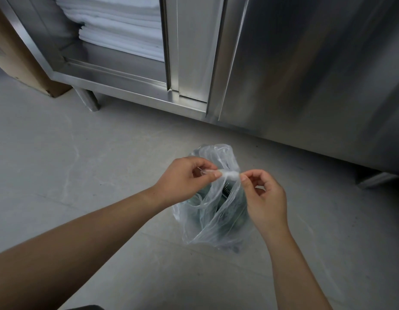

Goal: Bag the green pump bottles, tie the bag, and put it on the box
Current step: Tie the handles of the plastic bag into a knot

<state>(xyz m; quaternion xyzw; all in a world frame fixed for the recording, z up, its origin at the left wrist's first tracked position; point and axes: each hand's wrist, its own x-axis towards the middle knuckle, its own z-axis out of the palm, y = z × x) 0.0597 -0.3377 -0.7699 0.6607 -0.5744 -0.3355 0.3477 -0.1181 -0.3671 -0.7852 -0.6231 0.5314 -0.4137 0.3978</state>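
Note:
A thin clear plastic bag (213, 222) stands on the grey floor in front of me, with dark green pump bottles (227, 220) dimly visible through its wall. Its two handles are drawn together into a twisted white knot (230, 174) above the bag. My left hand (185, 180) pinches one handle end at the left of the knot. My right hand (263, 198) pinches the other end at the knot's right. Both hands hover just above the bag's mouth.
A stainless steel cabinet (306, 74) runs across the back, its left door slid open on stacked white towels (122, 25). A cardboard box (17, 57) stands at the far left beside the cabinet leg (87, 100). Concrete floor lies all around the bag.

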